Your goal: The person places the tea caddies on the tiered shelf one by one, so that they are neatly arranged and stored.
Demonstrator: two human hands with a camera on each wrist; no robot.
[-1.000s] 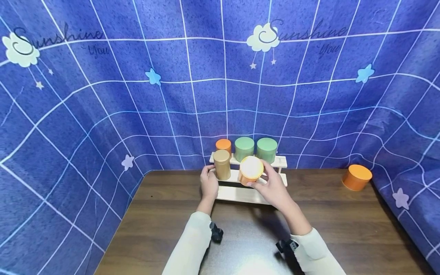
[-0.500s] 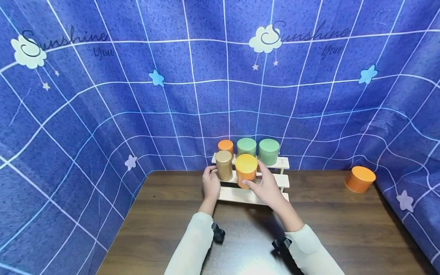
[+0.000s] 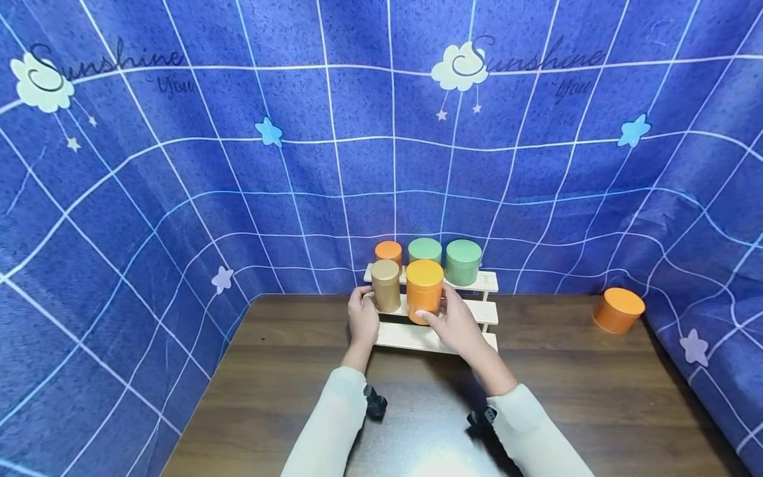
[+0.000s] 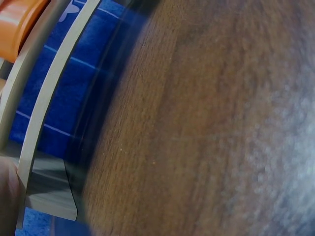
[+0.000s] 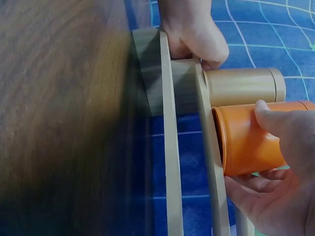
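In the head view my right hand (image 3: 461, 324) holds an orange lidded canister (image 3: 424, 291), thumb on the near side and fingers behind. It is upright at the middle tier of a three-tier wooden display stand (image 3: 411, 336). The right wrist view has the canister's base (image 5: 221, 142) right at that board; whether it bears weight there I cannot tell. Just left of it stands a gold canister (image 3: 386, 286) on the same tier. My left hand (image 3: 363, 321) grips the stand's left end; the right wrist view shows its fingers curled there.
On the top tier are a small orange canister (image 3: 388, 252) and two green canisters (image 3: 463, 263), one partly hidden behind the held canister. A wide orange canister (image 3: 620, 310) sits at the table's right. A blue curtain (image 3: 334, 165) hangs behind the wooden table (image 3: 286, 371).
My right hand has moved slightly left with the orange canister, bringing it closer to the gold one. The canister has turned from tilted to upright. My left hand keeps its place on the stand.
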